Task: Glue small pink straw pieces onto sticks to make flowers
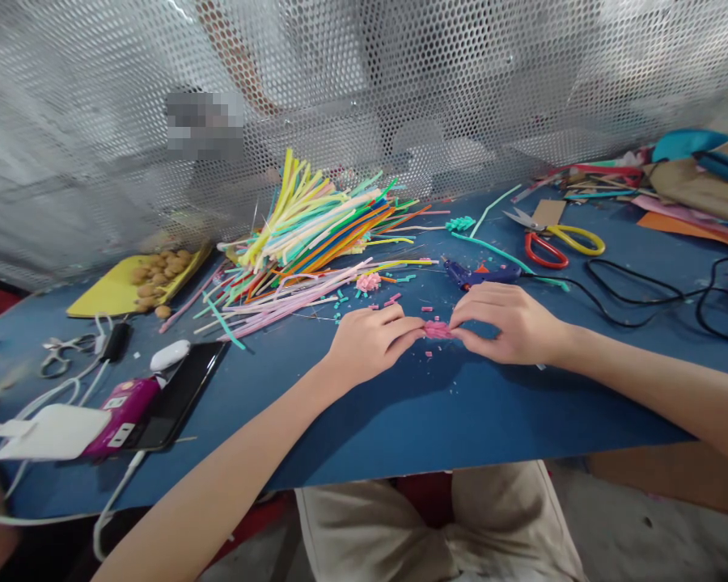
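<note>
Pink, fuzzy and small, a cluster of short pieces (438, 330) sits between both hands above the blue tabletop (376, 428), toward the near side. The left hand (373, 343) pinches its left end and the right hand (503, 323) its right, fingertips nearly closed, just nearer than the dark-blue glue gun (482, 273).

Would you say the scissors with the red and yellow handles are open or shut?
Slightly open: the scissors show blades parted toward their tips, and their handles stand apart.
</note>
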Demonstrator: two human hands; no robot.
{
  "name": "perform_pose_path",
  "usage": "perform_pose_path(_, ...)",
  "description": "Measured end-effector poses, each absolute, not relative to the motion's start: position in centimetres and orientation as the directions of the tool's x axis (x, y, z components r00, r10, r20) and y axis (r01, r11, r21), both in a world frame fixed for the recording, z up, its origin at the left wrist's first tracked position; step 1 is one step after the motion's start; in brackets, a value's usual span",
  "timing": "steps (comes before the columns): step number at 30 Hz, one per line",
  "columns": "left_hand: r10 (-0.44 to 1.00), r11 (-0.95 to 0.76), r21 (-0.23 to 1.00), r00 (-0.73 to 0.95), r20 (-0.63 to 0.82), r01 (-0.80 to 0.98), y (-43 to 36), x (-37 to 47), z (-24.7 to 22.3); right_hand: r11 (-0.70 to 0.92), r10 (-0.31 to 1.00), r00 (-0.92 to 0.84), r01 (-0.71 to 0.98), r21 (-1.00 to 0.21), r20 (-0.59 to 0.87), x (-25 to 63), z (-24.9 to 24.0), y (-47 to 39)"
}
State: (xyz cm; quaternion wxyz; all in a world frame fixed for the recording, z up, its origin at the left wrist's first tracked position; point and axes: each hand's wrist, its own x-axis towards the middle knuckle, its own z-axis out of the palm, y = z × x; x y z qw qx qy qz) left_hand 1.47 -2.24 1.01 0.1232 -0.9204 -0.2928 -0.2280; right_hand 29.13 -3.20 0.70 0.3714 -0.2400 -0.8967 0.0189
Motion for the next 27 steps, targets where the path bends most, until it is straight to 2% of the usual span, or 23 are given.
perform_pose_path(7, 0.514, -0.789, -0.061, 0.711, 0.48, 0.612, -2.3, 1.4, 1.2, 0.867, 0.496, -0.597, 0.377, -0.325, 0.631, 29.4, 1.3, -3.3)
perform_pose_path(18, 0.52, -0.782, -0.059, 0.703, 0.486, 0.62, -2.4, 1.4, 1.2, 0.867, 0.49, -0.591, 0.406, -0.288, 0.641, 29.2, 0.8, -3.2)
perform_pose_path(21, 0.513, -0.782, -0.063, 0.698, 0.5, 0.62, -2.3, 1.4, 1.2, 0.833, 0.541, -0.485, 0.419, -0.361, 0.687, 30.0, 1.0, -2.9)
perform_pose_path(27, 0.504, -0.761, -0.004, 0.595, 0.626, 0.649, -1.7, 0.7, 1.6, 0.75, 0.636, -0.31, 0.463, -0.472, 0.706, 31.7, 0.9, -0.7)
